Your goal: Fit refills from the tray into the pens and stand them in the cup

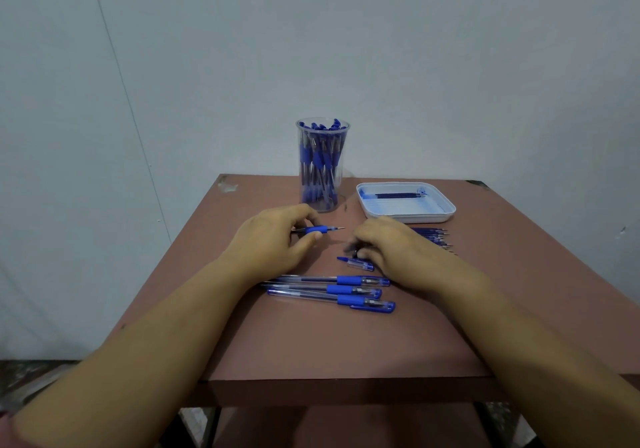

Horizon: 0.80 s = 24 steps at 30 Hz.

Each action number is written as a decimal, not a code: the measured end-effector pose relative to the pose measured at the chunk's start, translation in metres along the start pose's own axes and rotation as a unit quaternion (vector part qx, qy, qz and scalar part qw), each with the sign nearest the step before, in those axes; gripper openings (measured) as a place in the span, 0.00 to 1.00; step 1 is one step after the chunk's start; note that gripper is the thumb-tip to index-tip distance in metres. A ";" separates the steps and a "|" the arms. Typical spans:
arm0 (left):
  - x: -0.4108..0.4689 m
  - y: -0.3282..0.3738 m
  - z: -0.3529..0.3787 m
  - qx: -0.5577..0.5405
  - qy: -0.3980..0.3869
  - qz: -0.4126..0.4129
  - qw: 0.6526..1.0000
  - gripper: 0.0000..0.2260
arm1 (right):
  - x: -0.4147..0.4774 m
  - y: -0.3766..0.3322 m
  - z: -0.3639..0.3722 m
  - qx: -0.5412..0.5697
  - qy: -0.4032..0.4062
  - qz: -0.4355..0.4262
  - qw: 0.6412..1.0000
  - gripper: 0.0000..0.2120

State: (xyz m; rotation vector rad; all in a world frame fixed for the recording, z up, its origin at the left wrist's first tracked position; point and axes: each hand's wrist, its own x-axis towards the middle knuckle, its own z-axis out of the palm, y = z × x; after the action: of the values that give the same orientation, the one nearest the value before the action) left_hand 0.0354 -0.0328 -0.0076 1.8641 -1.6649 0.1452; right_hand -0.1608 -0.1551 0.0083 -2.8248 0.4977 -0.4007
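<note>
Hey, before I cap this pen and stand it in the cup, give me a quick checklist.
1. Pen in hand: ok, left hand pinches its blue grip.
2. Refill seated: ok, point sticks out the front.
3. Cap in reach: ok, lies on the table by right hand.
4. Right hand free: cannot tell, fingertips blurred.
5. Room in cup: cannot tell, looks crowded.
6. Refills left in tray: ok, a few lie inside.

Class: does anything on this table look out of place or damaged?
Yes. A pile of refills lies on the table beside the tray, not in it. A loose cap lies by the right hand. The table's far left corner is chipped.
</note>
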 end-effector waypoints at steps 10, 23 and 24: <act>-0.001 0.008 0.003 -0.029 -0.001 0.034 0.999 0.06 | 0.002 -0.014 0.002 0.061 0.126 0.001 0.990 0.04; -0.001 0.006 0.003 -0.018 -0.001 0.035 0.999 0.05 | -0.005 -0.013 -0.004 0.060 0.130 0.008 0.990 0.05; -0.001 0.006 0.003 -0.019 -0.001 0.034 0.999 0.05 | -0.005 -0.014 -0.004 0.061 0.130 0.012 0.990 0.03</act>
State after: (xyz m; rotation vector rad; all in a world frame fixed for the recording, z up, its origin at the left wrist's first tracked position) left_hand 0.0289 -0.0331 -0.0083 1.7806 -1.7222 0.1384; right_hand -0.1622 -0.1417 0.0153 -2.6596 0.5379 -0.7736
